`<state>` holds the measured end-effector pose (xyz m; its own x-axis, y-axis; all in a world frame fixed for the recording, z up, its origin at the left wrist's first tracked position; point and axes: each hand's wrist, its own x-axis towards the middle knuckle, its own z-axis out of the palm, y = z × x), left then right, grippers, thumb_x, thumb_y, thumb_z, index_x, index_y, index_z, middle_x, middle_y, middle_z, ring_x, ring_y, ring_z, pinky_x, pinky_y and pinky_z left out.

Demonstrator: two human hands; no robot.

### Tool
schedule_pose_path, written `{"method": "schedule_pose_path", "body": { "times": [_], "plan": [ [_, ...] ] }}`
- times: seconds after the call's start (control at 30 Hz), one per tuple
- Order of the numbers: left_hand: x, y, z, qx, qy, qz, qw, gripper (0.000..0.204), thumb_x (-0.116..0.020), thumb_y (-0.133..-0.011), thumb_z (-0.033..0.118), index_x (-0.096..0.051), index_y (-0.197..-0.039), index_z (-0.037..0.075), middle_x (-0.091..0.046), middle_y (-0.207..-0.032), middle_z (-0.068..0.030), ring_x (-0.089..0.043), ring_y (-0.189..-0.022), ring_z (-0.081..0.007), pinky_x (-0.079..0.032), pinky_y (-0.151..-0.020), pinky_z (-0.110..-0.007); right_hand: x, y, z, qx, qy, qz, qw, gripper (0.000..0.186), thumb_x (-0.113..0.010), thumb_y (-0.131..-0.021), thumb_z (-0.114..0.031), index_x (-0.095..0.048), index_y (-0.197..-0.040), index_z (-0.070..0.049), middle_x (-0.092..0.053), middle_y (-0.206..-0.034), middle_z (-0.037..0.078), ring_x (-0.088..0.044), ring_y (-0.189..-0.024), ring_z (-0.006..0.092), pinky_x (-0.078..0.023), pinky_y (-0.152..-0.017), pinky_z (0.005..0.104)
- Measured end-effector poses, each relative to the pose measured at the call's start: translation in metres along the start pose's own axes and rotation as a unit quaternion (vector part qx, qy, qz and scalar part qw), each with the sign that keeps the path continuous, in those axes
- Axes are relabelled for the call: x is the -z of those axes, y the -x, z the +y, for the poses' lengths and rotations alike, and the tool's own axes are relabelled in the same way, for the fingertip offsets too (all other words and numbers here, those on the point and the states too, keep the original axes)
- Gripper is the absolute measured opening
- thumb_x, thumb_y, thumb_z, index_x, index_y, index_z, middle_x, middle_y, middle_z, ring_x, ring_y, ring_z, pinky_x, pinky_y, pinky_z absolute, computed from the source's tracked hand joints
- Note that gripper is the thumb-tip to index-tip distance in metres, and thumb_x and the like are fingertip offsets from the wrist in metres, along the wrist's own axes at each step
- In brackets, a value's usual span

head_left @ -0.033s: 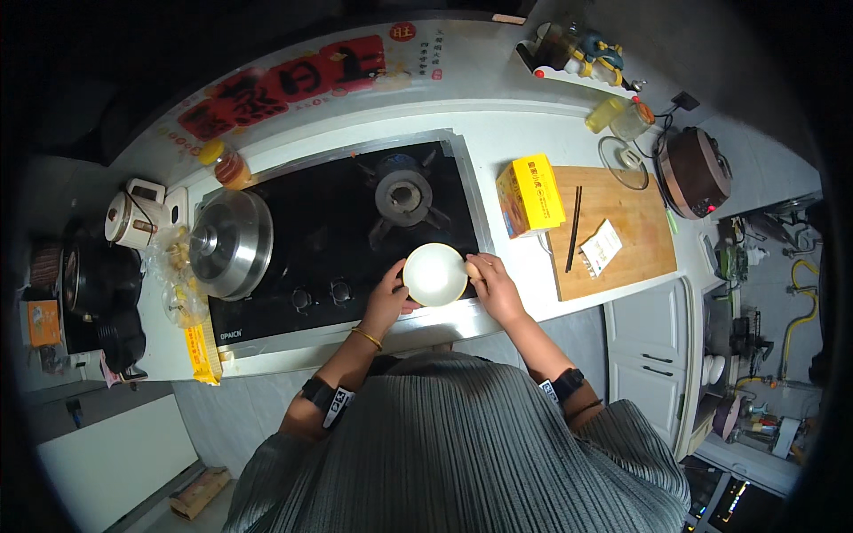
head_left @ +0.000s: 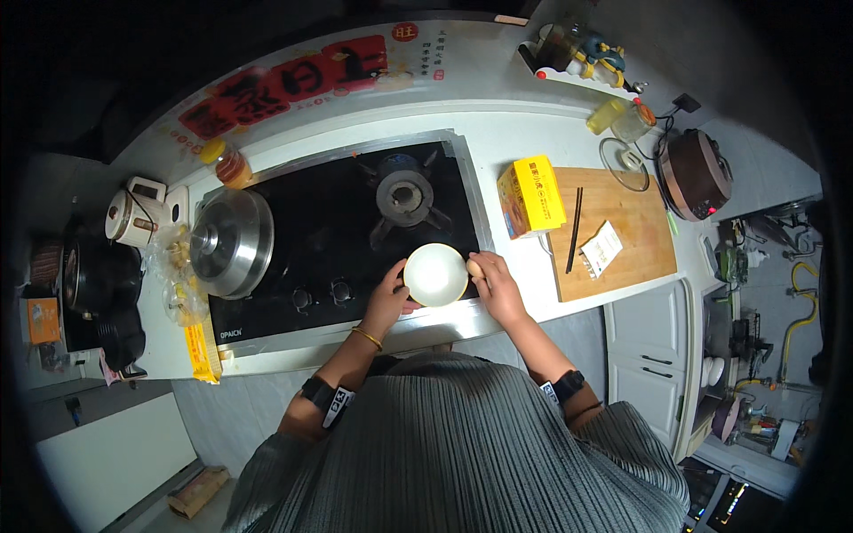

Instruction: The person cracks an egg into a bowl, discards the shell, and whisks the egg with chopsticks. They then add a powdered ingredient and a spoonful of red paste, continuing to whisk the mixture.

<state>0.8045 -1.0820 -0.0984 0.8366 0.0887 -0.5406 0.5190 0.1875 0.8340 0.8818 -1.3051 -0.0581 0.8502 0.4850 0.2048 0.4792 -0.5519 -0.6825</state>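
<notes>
My left hand (head_left: 386, 298) is closed around the left side of a white bowl (head_left: 435, 274) with a thin yellowish rim. The bowl is over the front edge of the black gas stove (head_left: 329, 231), its white inside facing up. In my right hand (head_left: 499, 289) is a brown egg (head_left: 476, 266), gripped by the fingers close to the bowl's right rim. Part of the egg is hidden by the fingers. Behind the bowl stands a bare burner (head_left: 404, 197).
A lidded steel pot (head_left: 233, 244) covers the left burner. To the right, a yellow box (head_left: 531, 195) stands beside a wooden cutting board (head_left: 622, 200) bearing black chopsticks (head_left: 575, 229) and a white packet (head_left: 601, 249). A glass lid (head_left: 624, 163) and a brown rice cooker (head_left: 695, 175) stand farther right.
The egg in my right hand has shifted slightly right, away from the bowl's rim. My left hand and the bowl have barely moved.
</notes>
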Motion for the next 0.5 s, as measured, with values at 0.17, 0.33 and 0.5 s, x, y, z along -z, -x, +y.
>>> {"method": "schedule_pose_path", "body": {
  "times": [0.17,0.33,0.5],
  "plan": [
    [-0.0004,-0.0013,0.0023,-0.008,0.012,-0.016,1.000,0.056,-0.044,-0.091,0.003,-0.028,-0.143,0.016,-0.055,-0.119,-0.0129,-0.067,-0.075,-0.0178,-0.055,-0.062,-0.025,-0.0062,-0.0017,0.0003,0.024,0.044,-0.006,0.999,0.037,-0.059,-0.083,-0.006,-0.054,-0.119,-0.011,-0.051,-0.119,0.016,-0.054,-0.106,0.0343,-0.048,-0.088,0.0367],
    [-0.0002,-0.0026,0.0009,-0.011,0.020,-0.018,1.000,0.056,-0.044,-0.090,0.001,-0.029,-0.142,0.015,-0.054,-0.120,-0.0143,-0.067,-0.075,-0.0192,-0.056,-0.062,-0.025,-0.0048,-0.0034,-0.0003,-0.007,0.036,-0.012,0.999,0.036,-0.059,-0.084,-0.008,-0.054,-0.120,-0.012,-0.051,-0.120,0.016,-0.056,-0.103,0.0344,-0.050,-0.086,0.0372],
    [-0.0011,-0.0056,-0.0018,-0.012,0.017,-0.002,1.000,0.058,-0.043,-0.087,-0.004,-0.031,-0.141,0.014,-0.054,-0.119,-0.0157,-0.068,-0.076,-0.0227,-0.057,-0.063,-0.027,-0.0081,-0.0016,0.0004,0.004,0.036,-0.007,0.999,0.039,-0.060,-0.083,-0.006,-0.054,-0.121,-0.013,-0.051,-0.120,0.016,-0.056,-0.104,0.0352,-0.050,-0.086,0.0376]
  ]
}}
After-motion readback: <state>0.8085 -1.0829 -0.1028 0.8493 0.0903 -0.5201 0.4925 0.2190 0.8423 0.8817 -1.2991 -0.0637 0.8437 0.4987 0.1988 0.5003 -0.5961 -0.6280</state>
